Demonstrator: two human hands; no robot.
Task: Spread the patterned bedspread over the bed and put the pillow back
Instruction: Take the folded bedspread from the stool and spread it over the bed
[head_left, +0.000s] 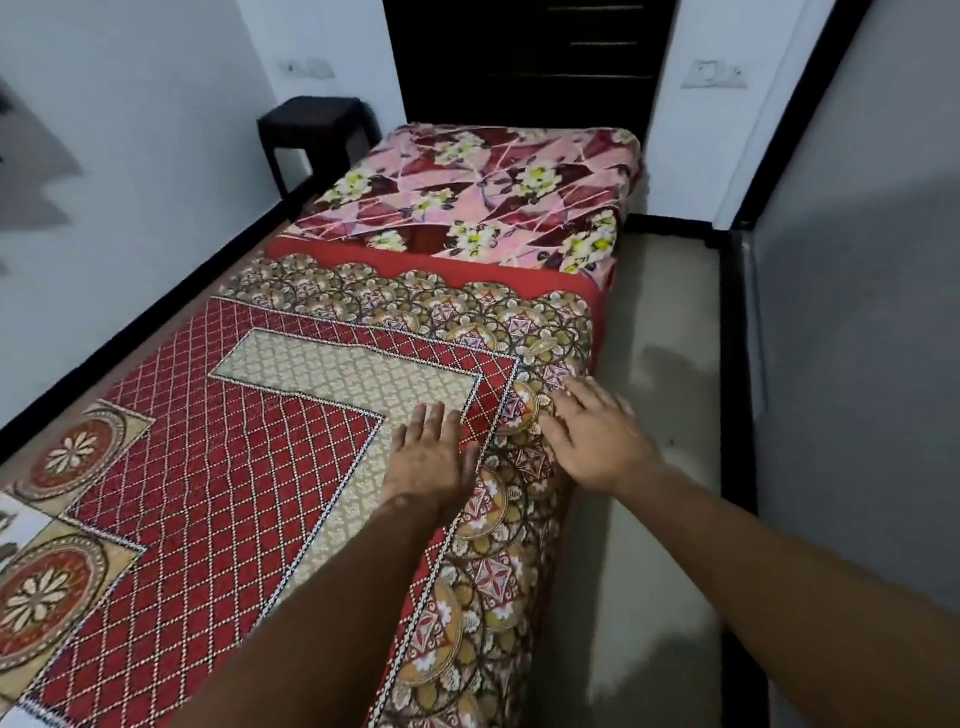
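Observation:
The patterned bedspread (249, 447), red with a diamond grid, beige bands and round flower medallions, lies flat over most of the bed. My left hand (428, 460) rests palm down on it near the right edge, fingers apart. My right hand (592, 434) lies flat beside it on the circle-patterned border, fingers spread. A pink floral blanket (483, 192) covers the far end of the bed, overlapping the bedspread's red edge. No pillow is in view.
A dark stool (311, 135) stands at the far left by the white wall. A dark door (524, 62) is behind the bed's far end. Bare floor (660, 415) runs along the bed's right side, with a black skirting strip.

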